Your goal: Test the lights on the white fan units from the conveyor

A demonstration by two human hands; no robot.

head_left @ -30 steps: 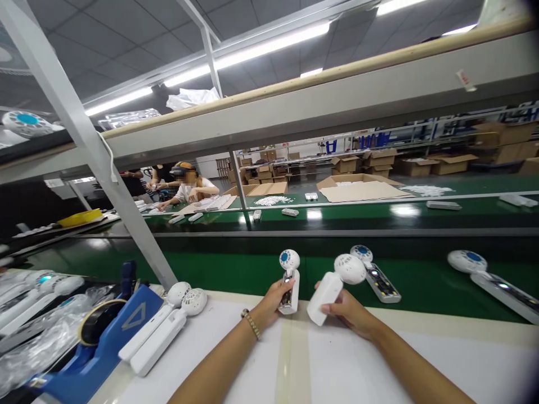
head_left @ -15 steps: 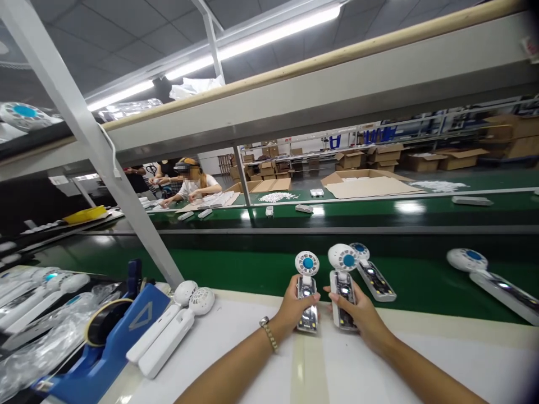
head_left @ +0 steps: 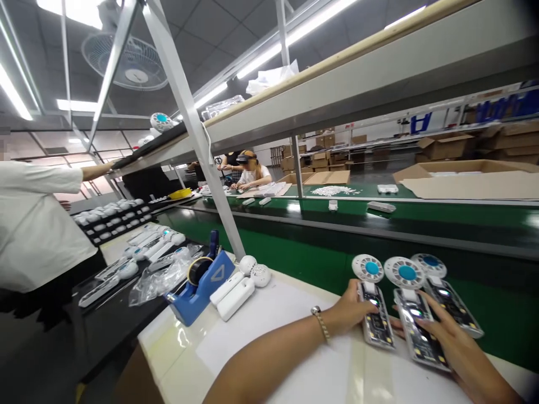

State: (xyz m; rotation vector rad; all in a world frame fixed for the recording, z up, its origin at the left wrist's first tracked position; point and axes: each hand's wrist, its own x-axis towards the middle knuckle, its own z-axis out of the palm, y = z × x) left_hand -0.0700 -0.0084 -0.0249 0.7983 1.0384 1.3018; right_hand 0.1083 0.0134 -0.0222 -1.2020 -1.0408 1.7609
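Observation:
My left hand (head_left: 347,311) is closed around a handheld fan (head_left: 380,330) whose handle shows a bare circuit board and a lit light. A second such fan (head_left: 425,343) is gripped by my right hand (head_left: 455,343), its thumb on the board side. Both fans stand side by side over the white worktop (head_left: 295,331), round heads with blue centres facing me. Just behind the right one, a third open-handled fan (head_left: 455,307) lies on the green belt (head_left: 320,264). Two closed white fans (head_left: 236,294) rest on the worktop to the left.
A blue tape dispenser (head_left: 206,289) stands beside the white fans. More fans (head_left: 158,241) and clear plastic bags (head_left: 158,283) lie on a black surface at left. A metal post (head_left: 197,140) rises near the worktop. At far left stands a person in a white shirt (head_left: 37,224).
The view has swung left, bringing the person at the left edge into sight. Both hands still hold their fans, which now appear farther right and tilted.

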